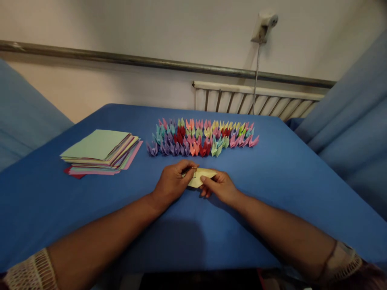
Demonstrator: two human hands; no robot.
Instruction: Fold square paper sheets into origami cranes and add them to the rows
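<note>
A piece of pale yellow paper (196,180), folded to a pointed shape, sits between the two hands over the near-middle part of the blue worktop (296,169), just in front of the rows of paper birds (202,139). The left hand (173,177) is closed on its left end, the thumb and fingers partly covering it. The right hand (222,186) pinches the other end, thumb lying on top and fingers curled beneath. Whether either hand rests on the worktop, I cannot tell.

The birds stand close together in several rows, in purple, blue, red, pink, orange, yellow and green. Well to their left lies an uneven stack of coloured paper (96,147), a light green sheet on top and a red corner poking out at the bottom. Behind the worktop are a radiator (256,89), a metal rail (133,60) and a wall socket (262,29) with a cord (257,66) hanging down.
</note>
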